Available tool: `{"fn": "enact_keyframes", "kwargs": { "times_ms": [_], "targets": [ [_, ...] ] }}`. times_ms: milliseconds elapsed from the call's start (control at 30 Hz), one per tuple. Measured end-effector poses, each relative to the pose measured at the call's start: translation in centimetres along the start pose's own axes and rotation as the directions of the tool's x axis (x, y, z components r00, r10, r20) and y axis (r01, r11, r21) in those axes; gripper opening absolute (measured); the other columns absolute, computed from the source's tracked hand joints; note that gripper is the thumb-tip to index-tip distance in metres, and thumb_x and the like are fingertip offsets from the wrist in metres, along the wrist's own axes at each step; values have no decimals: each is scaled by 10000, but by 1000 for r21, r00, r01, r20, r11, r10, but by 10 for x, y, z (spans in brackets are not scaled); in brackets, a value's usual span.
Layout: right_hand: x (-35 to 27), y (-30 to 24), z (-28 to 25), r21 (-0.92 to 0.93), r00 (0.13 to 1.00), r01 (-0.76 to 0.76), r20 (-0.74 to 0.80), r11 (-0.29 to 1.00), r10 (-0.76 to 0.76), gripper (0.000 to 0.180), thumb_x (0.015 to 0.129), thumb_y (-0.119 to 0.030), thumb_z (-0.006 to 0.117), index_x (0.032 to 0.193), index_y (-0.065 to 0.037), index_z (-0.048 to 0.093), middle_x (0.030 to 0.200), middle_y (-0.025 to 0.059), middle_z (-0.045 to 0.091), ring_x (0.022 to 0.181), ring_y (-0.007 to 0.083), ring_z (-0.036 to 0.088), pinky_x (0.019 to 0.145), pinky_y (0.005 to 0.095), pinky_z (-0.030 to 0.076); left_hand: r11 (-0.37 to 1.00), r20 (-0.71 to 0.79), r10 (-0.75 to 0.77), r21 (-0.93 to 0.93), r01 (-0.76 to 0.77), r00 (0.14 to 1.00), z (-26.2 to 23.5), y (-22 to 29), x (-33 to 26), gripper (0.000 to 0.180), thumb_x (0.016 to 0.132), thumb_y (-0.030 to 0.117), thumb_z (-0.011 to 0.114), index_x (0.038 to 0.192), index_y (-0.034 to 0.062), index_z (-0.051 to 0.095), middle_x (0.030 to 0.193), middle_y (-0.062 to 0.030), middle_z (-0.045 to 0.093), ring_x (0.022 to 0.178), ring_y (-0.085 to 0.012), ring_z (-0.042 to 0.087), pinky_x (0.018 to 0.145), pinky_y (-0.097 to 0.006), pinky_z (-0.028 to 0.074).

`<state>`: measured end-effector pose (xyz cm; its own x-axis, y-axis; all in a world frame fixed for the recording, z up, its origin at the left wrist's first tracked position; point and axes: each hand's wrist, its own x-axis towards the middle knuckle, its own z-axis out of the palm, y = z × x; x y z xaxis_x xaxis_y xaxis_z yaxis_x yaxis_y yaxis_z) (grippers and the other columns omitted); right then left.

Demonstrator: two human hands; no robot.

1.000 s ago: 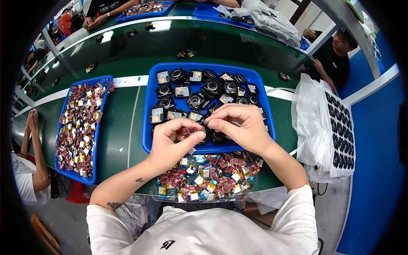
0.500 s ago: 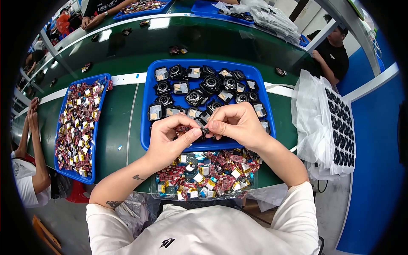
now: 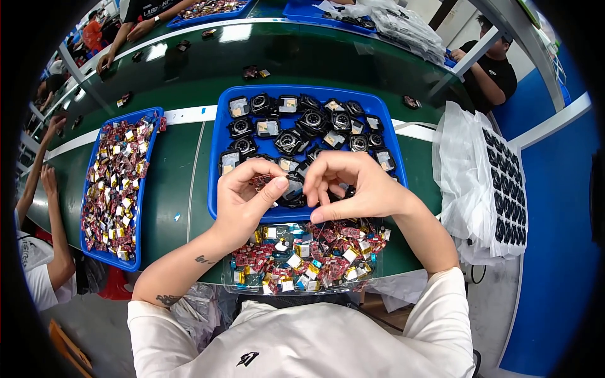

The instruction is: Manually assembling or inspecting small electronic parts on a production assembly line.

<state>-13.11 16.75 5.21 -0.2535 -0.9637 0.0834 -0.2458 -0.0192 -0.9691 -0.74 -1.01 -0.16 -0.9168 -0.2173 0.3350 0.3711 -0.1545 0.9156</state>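
My left hand (image 3: 244,198) is closed in a pinch over the near left part of the blue tray (image 3: 215,151). A small red circuit board (image 3: 259,182) shows between its thumb and fingers, mostly hidden by them. To its right, my right hand (image 3: 356,183) has its thumb and curled fingers apart, with nothing plainly held in them. Black watch cases (image 3: 291,143) fill the tray, some face up with round dark centres, others showing pale squares. Right below both hands lies a clear plastic tray (image 3: 228,277) heaped with red circuit boards and small white-and-yellow battery packs (image 3: 294,262).
At left stands another blue tray (image 3: 144,189) full of red boards and batteries. Stacked foam sheets (image 3: 463,183) with black parts (image 3: 504,189) lie at right. Loose assemblies (image 3: 255,72) sit on the green conveyor (image 3: 315,53) beyond. Other people work at left, far side and right.
My right hand has parted from my left, its thumb dropping toward me and its fingers spreading. The dark piece between my fingertips no longer shows there. Assemblies on the conveyor have shifted left.
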Motion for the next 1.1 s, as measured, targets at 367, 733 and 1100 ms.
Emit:
{"fn": "enact_keyframes", "kwargs": {
  "times_ms": [367,733,1100],
  "targets": [
    [6,10,6,-762,956,163,-35,626,-292,337,716,-31,645,1052,-44,627,987,103,591,836,227,534,710,356,421,1000,1,15,-18,-15,1000,1,0,0,97,872,60,641,932,-5,602,902,-32,591,781,-68,541,672,-207,438],
    [7,14,-1,-462,967,60,-194,885,-167,406,732,-93,745,1102,-23,594,1070,69,586,1029,208,557,870,334,473,999,-3,-40,-6,40,999,-1,-1,-1,77,853,34,648,902,-9,606,927,-48,585,770,-59,532,621,-200,429],
    [1,8,26,-60,948,-212,-255,975,191,309,830,-15,649,1134,21,610,943,62,661,753,47,599,640,187,504,948,-17,56,313,-48,998,6,3,-1,26,787,2,674,793,-9,652,1176,-113,523,775,-44,563,614,-174,442]
  ]
}}
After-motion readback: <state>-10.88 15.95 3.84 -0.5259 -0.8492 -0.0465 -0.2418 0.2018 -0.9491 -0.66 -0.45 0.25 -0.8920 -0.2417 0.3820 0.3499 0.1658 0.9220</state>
